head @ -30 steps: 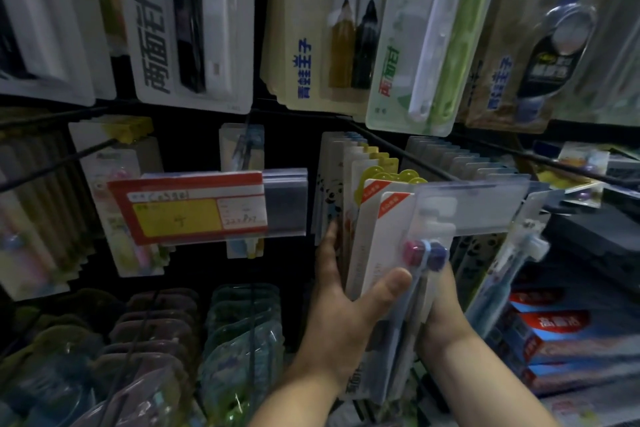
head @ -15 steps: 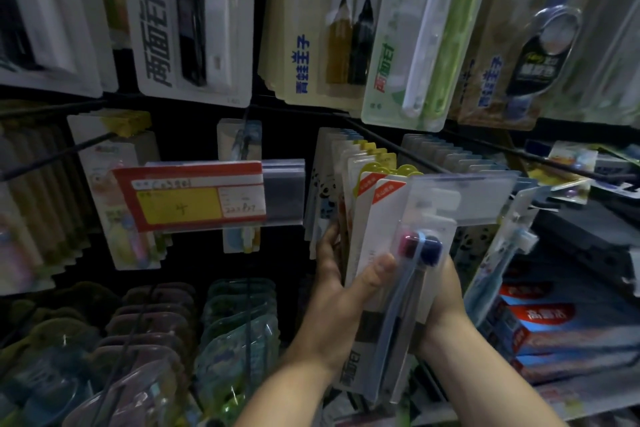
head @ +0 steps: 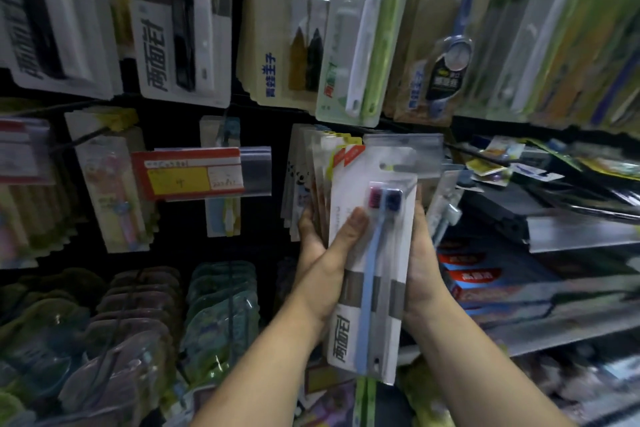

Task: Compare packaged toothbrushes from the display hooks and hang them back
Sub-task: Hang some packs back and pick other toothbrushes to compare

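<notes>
Hooks [head: 81, 139] hold stock [head: 304, 163]; my left hand [head: 325, 263] pinches the twin-toothbrush pack [head: 375, 305], right hand [head: 420, 253] backs it, fingers hidden; rehanging seems unfinished.

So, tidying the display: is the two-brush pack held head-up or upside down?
Head-up: in the two-brush pack the bristle heads sit at top, handles below; left hand pinches it, right hand backs its edge.
</notes>
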A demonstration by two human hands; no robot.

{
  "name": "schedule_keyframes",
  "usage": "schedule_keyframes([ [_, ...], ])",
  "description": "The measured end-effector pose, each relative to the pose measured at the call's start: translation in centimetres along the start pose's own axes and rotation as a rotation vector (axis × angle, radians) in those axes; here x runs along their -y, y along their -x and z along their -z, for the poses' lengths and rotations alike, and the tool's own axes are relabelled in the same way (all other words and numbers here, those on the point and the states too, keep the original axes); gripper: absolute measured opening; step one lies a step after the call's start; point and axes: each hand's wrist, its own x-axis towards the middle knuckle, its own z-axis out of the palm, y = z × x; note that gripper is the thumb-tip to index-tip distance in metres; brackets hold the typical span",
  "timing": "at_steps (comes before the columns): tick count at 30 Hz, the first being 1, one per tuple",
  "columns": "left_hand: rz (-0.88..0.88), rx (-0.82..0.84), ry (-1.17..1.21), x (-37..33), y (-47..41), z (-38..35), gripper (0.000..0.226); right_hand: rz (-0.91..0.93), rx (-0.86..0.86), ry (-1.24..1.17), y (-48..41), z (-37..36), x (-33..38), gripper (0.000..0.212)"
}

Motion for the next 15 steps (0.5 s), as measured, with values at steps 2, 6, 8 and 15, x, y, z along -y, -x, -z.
schedule_keyframes([
  [2, -0.011, -0.005, -0.001, 0.0, 0.4, -0.4, 0.108, 0.004, -0.022, 0.063, 0.5, 0.4, -0.1, 0.08],
  [6, -0.051, -0.011, -0.051, 0.1, 1.2, -0.9, 0.113, 0.01, -0.019, 0.084, 1.3, 0.7, -0.2, 0.058],
  [8, -0.057, 0.0, -0.065, 0.2, 1.4, -0.9, 0.103, 0.032, -0.006, 0.07, 1.5, 0.5, -0.6, 0.045],
  [15, -0.043, 0.014, -0.014, 0.5, 2.2, -0.6, 0.102, 0.054, 0.034, 0.111, 2.3, 1.2, -1.5, 0.035],
])
